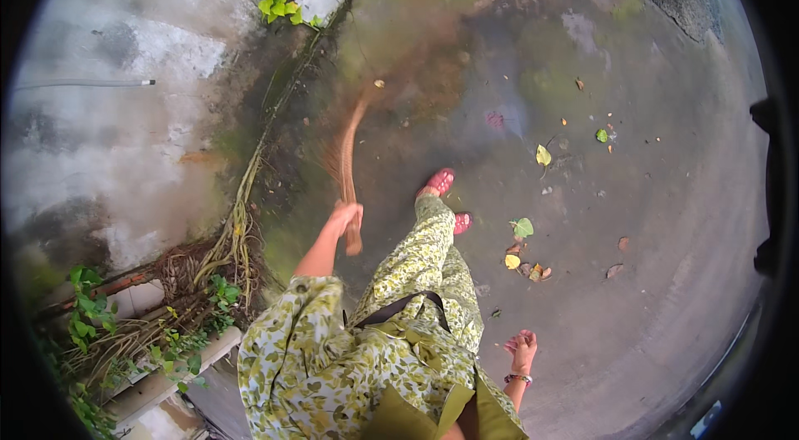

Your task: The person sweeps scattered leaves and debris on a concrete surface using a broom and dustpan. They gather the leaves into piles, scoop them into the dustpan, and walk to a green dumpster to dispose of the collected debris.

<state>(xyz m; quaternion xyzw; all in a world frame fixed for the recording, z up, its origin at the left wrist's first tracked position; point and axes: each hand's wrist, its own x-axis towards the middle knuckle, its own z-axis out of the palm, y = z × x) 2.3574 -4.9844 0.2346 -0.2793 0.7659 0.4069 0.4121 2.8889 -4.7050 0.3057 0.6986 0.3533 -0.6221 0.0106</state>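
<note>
My left hand (346, 213) is wrapped round the lower end of a broom (349, 149) made of thin brown sticks. Its bristles stretch forward over the wet concrete and smear with motion toward the tip. Off to my right side hangs my right hand (522, 348), away from the broom, with a bracelet at the wrist. Its fingers are loosely curled and nothing shows in them. Fallen leaves lie to the right, among them a green leaf (522, 228), a yellow leaf (511, 261) and several brown ones.
A wall (158, 107) rises on the left, with roots (241, 232) running along its foot. Green plants (87, 307) grow at the lower left. My feet, in red shoes (441, 181), stand on the stained concrete. Another yellow leaf (543, 155) lies farther ahead.
</note>
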